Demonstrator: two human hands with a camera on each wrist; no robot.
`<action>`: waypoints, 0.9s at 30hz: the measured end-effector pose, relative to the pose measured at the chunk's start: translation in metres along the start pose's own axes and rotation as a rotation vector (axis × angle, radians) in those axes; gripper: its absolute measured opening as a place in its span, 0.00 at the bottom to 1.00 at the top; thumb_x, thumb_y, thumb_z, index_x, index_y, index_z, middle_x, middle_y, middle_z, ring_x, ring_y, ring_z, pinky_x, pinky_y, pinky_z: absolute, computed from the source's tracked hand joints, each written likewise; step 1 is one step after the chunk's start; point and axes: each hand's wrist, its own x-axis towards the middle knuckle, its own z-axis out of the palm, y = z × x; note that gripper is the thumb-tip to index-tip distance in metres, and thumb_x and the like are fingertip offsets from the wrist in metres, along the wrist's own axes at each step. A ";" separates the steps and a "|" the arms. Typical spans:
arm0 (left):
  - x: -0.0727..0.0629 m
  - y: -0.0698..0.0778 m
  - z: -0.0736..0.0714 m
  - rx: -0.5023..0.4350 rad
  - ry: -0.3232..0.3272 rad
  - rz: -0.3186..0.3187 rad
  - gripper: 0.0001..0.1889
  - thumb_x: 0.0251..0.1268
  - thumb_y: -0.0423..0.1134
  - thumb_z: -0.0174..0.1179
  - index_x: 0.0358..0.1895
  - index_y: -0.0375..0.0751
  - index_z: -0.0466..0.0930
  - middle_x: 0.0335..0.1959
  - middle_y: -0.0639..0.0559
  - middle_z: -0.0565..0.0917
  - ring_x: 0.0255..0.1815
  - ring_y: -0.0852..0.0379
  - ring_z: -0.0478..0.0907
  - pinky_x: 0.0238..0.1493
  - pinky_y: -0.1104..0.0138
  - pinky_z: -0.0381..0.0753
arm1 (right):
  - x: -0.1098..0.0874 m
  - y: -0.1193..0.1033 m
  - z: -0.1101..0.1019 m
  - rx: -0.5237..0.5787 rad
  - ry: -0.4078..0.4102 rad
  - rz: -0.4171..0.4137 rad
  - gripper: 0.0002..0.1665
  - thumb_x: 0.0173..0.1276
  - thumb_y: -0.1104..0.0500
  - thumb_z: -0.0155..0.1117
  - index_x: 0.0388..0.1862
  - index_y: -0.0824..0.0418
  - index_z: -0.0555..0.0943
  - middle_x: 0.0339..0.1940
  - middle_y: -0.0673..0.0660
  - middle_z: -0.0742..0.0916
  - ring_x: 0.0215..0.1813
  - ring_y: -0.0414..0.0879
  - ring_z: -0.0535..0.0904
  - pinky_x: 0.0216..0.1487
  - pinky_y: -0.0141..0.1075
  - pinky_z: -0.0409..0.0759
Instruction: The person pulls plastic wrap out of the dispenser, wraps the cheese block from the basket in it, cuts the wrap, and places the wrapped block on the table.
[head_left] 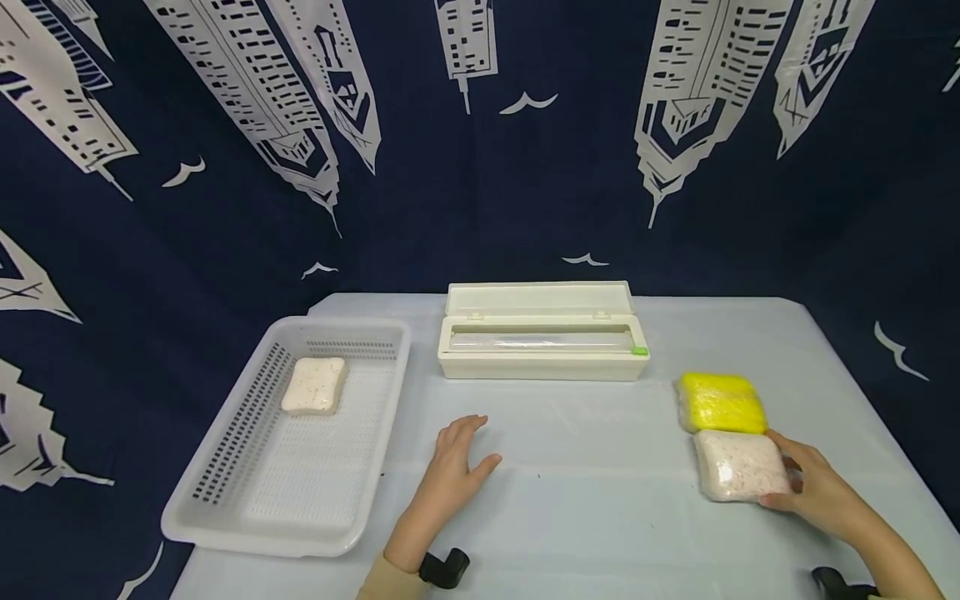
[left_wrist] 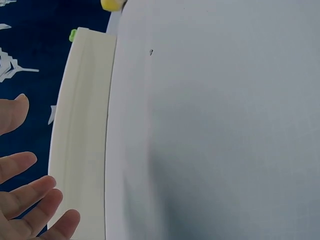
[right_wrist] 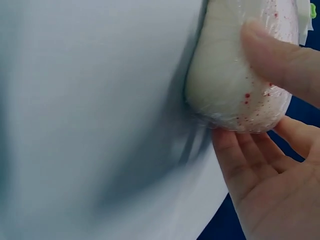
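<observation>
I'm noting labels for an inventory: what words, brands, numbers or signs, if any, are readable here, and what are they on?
None can be read in any view.
Cream box: no lettering shows.
Yellow block and speckled wrapped block: no label shows.
White basket and the pale block in it: no lettering shows.
Dark blue backdrop: pale building and bird shapes, no readable words.

Across the far side, a dark blue cloth (head_left: 487, 208) printed with white upside-down buildings (head_left: 255, 108) and small birds (head_left: 527, 102). In front, a table (head_left: 585, 533) with a pale greyish-white surface. On the left, a white slotted basket (head_left: 377, 442), partly past the table's left edge, with a cream block (head_left: 313, 387) toward its far end. Far centre, a cream film dispenser (head_left: 536, 368), lid (head_left: 538, 298) raised, clear roll (head_left: 540, 342) inside, green tab (head_left: 639, 351) at the right
</observation>
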 end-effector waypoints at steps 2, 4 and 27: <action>0.000 -0.001 0.000 0.000 -0.015 -0.001 0.29 0.66 0.42 0.64 0.67 0.36 0.69 0.67 0.38 0.70 0.69 0.40 0.65 0.66 0.48 0.71 | -0.001 0.000 0.000 -0.012 -0.003 -0.002 0.68 0.49 0.59 0.80 0.74 0.79 0.42 0.61 0.87 0.57 0.58 0.83 0.63 0.50 0.55 0.79; 0.000 -0.001 0.001 0.004 -0.027 0.000 0.29 0.66 0.42 0.64 0.67 0.36 0.69 0.67 0.38 0.70 0.69 0.40 0.65 0.66 0.48 0.71 | -0.001 -0.001 0.000 -0.026 -0.003 -0.001 0.69 0.49 0.58 0.80 0.74 0.79 0.41 0.62 0.87 0.58 0.58 0.83 0.63 0.51 0.55 0.79; 0.051 0.014 -0.020 -0.081 0.259 -0.028 0.15 0.67 0.38 0.63 0.54 0.39 0.81 0.48 0.48 0.84 0.42 0.55 0.82 0.40 0.67 0.82 | 0.022 -0.152 0.009 0.029 0.441 -0.274 0.19 0.68 0.63 0.65 0.56 0.66 0.80 0.52 0.67 0.84 0.49 0.65 0.82 0.44 0.54 0.83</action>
